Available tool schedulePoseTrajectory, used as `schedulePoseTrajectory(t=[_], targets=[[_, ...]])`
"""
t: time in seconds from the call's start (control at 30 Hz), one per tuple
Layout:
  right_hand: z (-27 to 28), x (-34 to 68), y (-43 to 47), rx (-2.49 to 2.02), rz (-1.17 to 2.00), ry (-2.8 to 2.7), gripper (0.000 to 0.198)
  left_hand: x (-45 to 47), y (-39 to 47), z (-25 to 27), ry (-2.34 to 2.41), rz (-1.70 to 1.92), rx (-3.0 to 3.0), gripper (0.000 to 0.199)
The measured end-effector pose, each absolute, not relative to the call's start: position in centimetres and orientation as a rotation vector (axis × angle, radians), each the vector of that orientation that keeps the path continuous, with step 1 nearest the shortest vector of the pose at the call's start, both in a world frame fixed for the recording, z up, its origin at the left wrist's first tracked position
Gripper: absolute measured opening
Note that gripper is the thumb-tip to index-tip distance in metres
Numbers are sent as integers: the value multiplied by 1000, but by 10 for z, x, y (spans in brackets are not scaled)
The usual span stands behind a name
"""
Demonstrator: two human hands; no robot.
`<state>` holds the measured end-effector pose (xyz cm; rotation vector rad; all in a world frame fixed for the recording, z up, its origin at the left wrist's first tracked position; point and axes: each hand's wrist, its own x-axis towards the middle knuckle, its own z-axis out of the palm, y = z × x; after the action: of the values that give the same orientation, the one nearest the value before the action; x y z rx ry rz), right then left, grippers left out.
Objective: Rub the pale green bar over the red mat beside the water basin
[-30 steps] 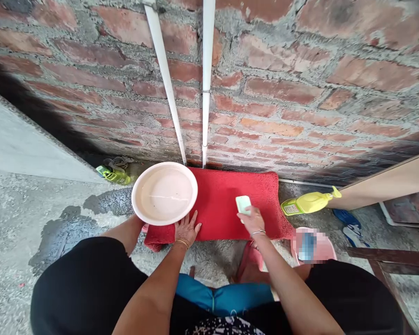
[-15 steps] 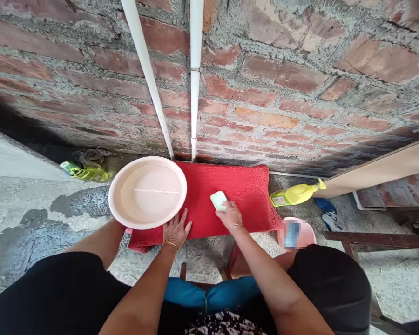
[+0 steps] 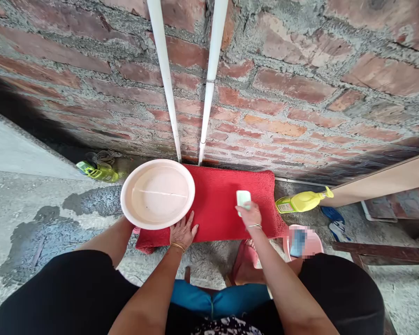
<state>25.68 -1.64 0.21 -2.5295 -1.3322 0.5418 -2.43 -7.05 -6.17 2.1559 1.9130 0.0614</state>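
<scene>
A red mat (image 3: 214,195) of thick pile lies spread out by the foot of the wall. My left hand (image 3: 182,231) presses flat on its near edge, fingers spread, just beside the rim of a pale pink basin (image 3: 129,216). Water seems to fill part of that basin, which stands over the mat's left end. In my right hand (image 3: 250,216) is a pale green, rounded block with a white rim (image 3: 243,197), against the mat's right half. I cannot tell whether this block is a brush or a bar of soap; my fingers cover its near end.
Right of the mat lies a yellow pump bottle (image 3: 298,202), with a pink tub (image 3: 312,237) nearer me and blue-and-white footwear (image 3: 336,225) beyond. A green bottle (image 3: 103,174) lies at left. Two white pipes (image 3: 211,77) run down the brick wall (image 3: 282,93). The concrete floor (image 3: 56,235) is wet at left.
My right hand has slid the pale green block rightward across the mat. My left hand keeps its place on the near edge. The whole view has shifted slightly.
</scene>
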Motion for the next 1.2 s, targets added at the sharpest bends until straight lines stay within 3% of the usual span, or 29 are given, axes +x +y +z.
schedulePoseTrajectory(t=[0.17,0.3,0.73,0.87,1.0,1.2], targets=[[-3,121,34,-2253,790,-1698,36,-25,-71,-63,1916,44,2160,60],[-11,97,42,-2175,838,-1891,35,-25,-70,-64,1936,17,2201,59],[-9,350,-8,-2703,483,-1318,37,-25,-69,-65,1932,88,2257,60],[1,373,-15,-2794,411,-1175,38,-24,-70,-64,1931,95,2242,60],[5,309,9,-2627,429,-1334,41,-24,-71,-61,1936,69,2229,60],[3,140,58,-2287,734,-1684,36,-24,-71,-62,1948,52,2196,60]])
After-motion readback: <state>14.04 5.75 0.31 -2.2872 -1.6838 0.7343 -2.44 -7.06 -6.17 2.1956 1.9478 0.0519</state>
